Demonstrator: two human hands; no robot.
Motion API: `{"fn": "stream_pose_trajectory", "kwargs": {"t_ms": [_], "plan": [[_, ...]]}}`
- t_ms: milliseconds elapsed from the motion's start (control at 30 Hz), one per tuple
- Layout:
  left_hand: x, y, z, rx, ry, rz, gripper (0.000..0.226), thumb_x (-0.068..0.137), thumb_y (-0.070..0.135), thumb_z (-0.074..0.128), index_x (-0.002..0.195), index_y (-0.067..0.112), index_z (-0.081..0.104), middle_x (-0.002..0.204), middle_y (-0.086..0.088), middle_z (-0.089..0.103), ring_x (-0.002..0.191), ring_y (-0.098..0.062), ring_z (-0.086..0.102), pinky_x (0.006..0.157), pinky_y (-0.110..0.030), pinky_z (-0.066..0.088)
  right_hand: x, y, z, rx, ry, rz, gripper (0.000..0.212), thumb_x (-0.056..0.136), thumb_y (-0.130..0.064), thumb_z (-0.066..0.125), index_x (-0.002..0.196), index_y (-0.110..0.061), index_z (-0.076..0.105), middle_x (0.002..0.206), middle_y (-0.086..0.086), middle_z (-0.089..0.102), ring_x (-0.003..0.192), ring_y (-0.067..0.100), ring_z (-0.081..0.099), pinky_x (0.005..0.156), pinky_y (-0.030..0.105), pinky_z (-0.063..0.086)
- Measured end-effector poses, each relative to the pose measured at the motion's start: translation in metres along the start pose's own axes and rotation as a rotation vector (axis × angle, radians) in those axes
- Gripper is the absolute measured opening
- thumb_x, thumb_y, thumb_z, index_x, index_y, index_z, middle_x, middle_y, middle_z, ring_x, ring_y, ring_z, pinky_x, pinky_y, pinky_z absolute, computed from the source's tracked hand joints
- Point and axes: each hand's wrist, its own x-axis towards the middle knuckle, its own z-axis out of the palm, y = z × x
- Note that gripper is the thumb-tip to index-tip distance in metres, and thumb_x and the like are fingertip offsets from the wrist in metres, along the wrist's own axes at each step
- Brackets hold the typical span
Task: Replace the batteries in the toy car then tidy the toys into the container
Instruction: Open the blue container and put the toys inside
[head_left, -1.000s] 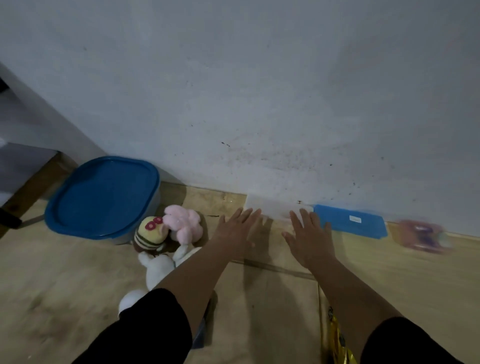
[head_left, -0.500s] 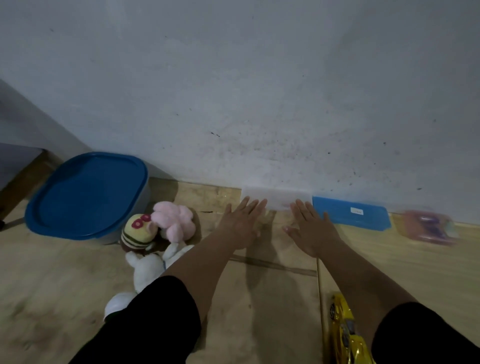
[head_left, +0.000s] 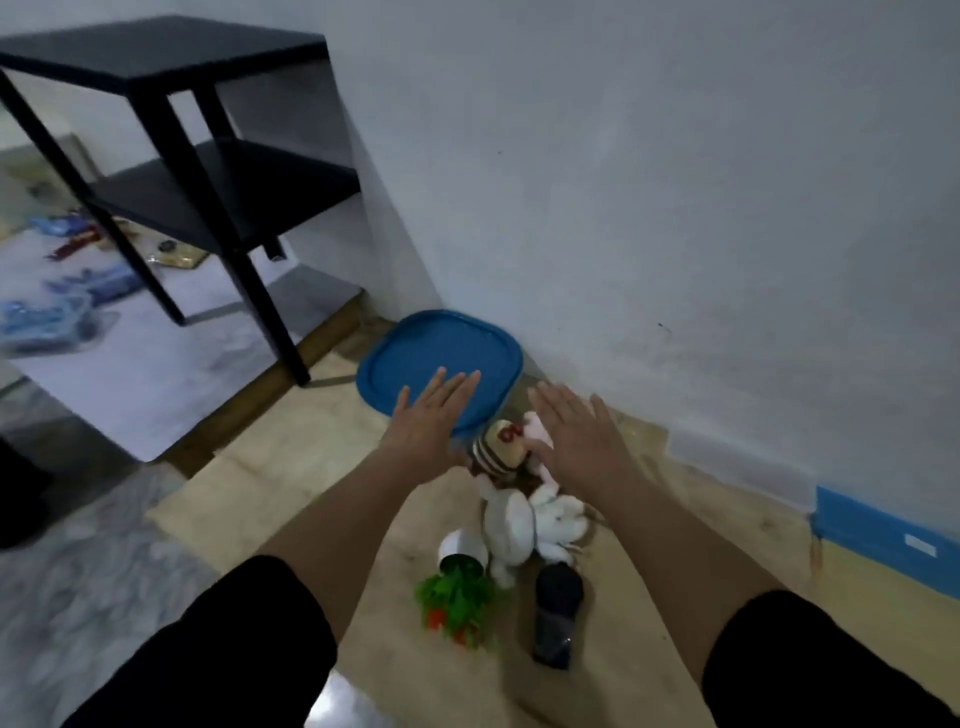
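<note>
Blue-lidded container (head_left: 439, 358) sitting by the wall; left hand (head_left: 428, 421) and right hand (head_left: 576, 434) hovering spread wide, empty, above plush toys (head_left: 519, 488).

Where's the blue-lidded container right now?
Centre of the head view, the blue-lidded container sits on the floor against the wall, beside the black shelf's leg, under the left hand.

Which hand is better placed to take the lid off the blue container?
Left. The left hand is open with its fingertips already over the blue lid. The right hand, also open, hovers over the plush toys beside the container.
</note>
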Motion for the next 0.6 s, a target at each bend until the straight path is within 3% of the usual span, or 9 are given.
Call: {"fn": "stream_pose_trajectory", "kwargs": {"t_ms": [167,333,433,600], "plan": [[0.003,-0.075,0.004,0.041,-0.034,-0.049,0.106,0.081,0.046,0.065,0.148,0.028,-0.015,0.16,0.006,-0.006,0.146,-0.017,-0.012,0.117,-0.05,0.007,0.045,-0.08,0.015,-0.086,-0.032,-0.125,0.067,0.097,-0.05,0.027,0.15,-0.02,-0.002,0.159,-0.002,-0.004,0.146,0.014,-0.006,0.117,0.045,-0.002],[0.035,-0.115,0.013,0.083,-0.105,0.077,0.101,0.086,0.037,0.064,0.148,0.028,-0.016,0.159,0.007,-0.006,0.146,-0.015,-0.012,0.117,-0.05,0.004,0.08,-0.108,0.043,-0.156,-0.169,-0.039,0.066,0.098,-0.047,0.027,0.149,-0.02,-0.006,0.159,0.0,-0.007,0.146,0.017,-0.007,0.117,0.045,-0.002],[0.05,-0.124,0.019,0.075,-0.12,0.133,0.096,0.088,0.03,0.061,0.148,0.029,-0.015,0.16,0.008,-0.003,0.146,-0.014,-0.01,0.116,-0.052,0.003,0.085,-0.11,0.05,-0.138,-0.167,-0.001,0.061,0.1,-0.039,0.026,0.149,-0.02,-0.005,0.159,0.001,-0.004,0.147,0.018,-0.002,0.118,0.043,0.002],[0.067,-0.129,0.031,0.116,-0.09,0.213,0.098,0.088,0.028,0.061,0.147,0.032,-0.017,0.159,0.008,0.004,0.147,-0.012,-0.006,0.114,-0.057,0.0,0.087,-0.111,0.053,-0.095,-0.102,-0.008,0.055,0.099,-0.03,0.037,0.147,-0.012,0.018,0.156,0.009,0.02,0.144,0.027,0.018,0.116,0.046,0.014]]}}
